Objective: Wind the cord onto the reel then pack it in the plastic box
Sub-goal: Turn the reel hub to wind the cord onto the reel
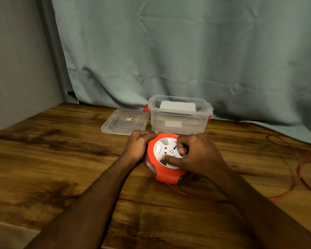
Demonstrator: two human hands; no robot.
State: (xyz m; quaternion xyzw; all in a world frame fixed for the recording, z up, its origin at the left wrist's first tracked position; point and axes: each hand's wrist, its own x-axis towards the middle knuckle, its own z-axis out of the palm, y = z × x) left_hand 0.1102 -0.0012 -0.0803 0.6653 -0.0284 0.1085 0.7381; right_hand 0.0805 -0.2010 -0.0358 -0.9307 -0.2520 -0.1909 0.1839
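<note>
Winding the thin orange cord [294, 169] onto the round orange-and-white plastic reel [166, 157] on the wooden bench [61, 159].

Left hand [139, 147] grips the rim; right hand [196, 155], fingers curled, pinches the white hub, which wants steady turns while loose cord trails right, clear plastic box [180, 115] open behind.

Orange-and-white reel [166, 174], orange cord [298, 169], clear box [178, 123] with red latches [145, 108]

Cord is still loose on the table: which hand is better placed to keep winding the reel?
Right. The right hand is on the reel's white hub, nearest the loose cord; the left hand grips its orange rim.
</note>
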